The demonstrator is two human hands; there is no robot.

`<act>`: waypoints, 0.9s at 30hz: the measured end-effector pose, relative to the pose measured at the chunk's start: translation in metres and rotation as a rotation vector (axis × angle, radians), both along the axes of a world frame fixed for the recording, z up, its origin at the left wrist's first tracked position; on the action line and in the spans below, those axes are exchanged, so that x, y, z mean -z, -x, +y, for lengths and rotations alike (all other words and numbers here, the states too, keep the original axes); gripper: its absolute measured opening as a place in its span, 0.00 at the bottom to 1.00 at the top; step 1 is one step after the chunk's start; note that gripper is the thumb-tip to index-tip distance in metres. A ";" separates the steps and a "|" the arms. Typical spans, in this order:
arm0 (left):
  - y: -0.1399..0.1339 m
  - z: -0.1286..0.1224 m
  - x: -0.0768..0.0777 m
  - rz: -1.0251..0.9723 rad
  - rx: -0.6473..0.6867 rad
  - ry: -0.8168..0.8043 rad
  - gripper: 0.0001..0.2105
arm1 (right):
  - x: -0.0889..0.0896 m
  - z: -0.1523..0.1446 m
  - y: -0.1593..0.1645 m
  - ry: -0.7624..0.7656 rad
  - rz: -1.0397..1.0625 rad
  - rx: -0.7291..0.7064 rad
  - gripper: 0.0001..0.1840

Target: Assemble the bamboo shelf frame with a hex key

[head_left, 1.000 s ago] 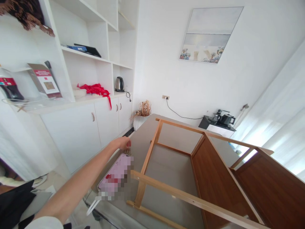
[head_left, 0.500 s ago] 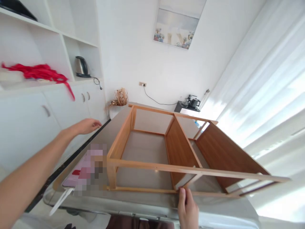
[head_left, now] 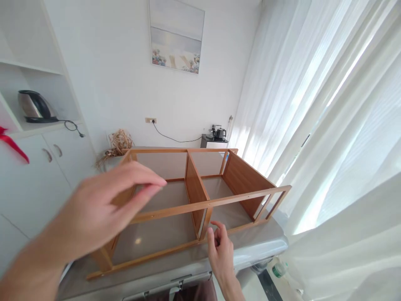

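Note:
A wooden shelf frame (head_left: pixel 247 195) lies on its side across a grey table (head_left: pixel 244 246), with brown panels between its rails. In the left foreground, my left hand (head_left: pixel 97 209) is raised over the frame's near left end. Its thumb and fingertips are pinched together; whatever they hold, if anything, is too small to make out. Just right of the frame's middle upright, my right hand (head_left: pixel 222 248) hovers close to the near rail. Its fingers are curled with the index tip by the thumb tip, and I cannot make out anything between them.
White cabinets with an electric kettle (head_left: pixel 34 104) and a red ribbon (head_left: pixel 14 146) stand at left. Dried plants (head_left: pixel 119 142) sit behind the table. A small black-topped stand carries a teapot (head_left: pixel 221 133). White curtains (head_left: pixel 313 104) hang at right; a plastic bottle (head_left: pixel 278 268) lies on the floor.
My right hand has let go of the frame's lower rail. My left hand has come from the far left to over the frame, pinching. The view has turned right.

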State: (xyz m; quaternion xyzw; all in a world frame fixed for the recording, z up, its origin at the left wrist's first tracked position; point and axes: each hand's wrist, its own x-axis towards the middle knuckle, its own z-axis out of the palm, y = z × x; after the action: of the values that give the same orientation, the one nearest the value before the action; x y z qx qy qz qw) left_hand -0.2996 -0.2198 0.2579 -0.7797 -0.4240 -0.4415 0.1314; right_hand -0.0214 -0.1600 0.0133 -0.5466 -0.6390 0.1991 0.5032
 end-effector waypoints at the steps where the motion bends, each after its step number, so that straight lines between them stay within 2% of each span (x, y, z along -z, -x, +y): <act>1: -0.026 0.001 0.004 0.039 0.102 0.041 0.05 | -0.006 0.000 -0.003 -0.026 0.014 0.025 0.28; 3: -0.065 0.007 0.017 0.045 0.235 0.149 0.08 | -0.020 -0.001 -0.010 -0.074 0.040 0.061 0.25; 5: -0.086 0.019 0.032 0.044 0.297 0.273 0.07 | -0.034 -0.004 -0.016 -0.143 0.061 0.047 0.20; 8: -0.098 0.033 0.050 0.002 0.294 0.375 0.05 | -0.056 -0.011 -0.022 -0.338 0.091 -0.101 0.12; 10: -0.099 0.037 0.055 -0.026 0.301 0.401 0.03 | -0.066 -0.014 -0.024 -0.424 0.088 -0.207 0.13; 13: -0.102 0.037 0.057 -0.052 0.336 0.405 0.03 | -0.077 -0.014 -0.023 -0.487 0.054 -0.264 0.16; 17: -0.106 0.037 0.058 -0.053 0.355 0.422 0.05 | -0.086 -0.009 -0.020 -0.568 0.022 -0.229 0.10; 20: -0.107 0.037 0.058 -0.049 0.343 0.424 0.04 | -0.089 -0.005 -0.018 -0.633 0.040 -0.230 0.10; 24: -0.103 0.040 0.058 0.010 0.275 0.402 0.05 | -0.086 0.002 -0.017 -0.700 0.047 -0.177 0.13; 27: -0.099 0.046 0.060 0.097 0.167 0.321 0.11 | -0.085 0.011 -0.016 -0.636 0.008 -0.145 0.11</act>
State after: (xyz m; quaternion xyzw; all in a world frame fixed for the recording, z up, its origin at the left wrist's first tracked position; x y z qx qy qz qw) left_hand -0.2004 -0.1742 0.1980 -0.8434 -0.4161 -0.3396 -0.0116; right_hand -0.0052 -0.1492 0.0984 -0.3141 -0.7045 0.0272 0.6358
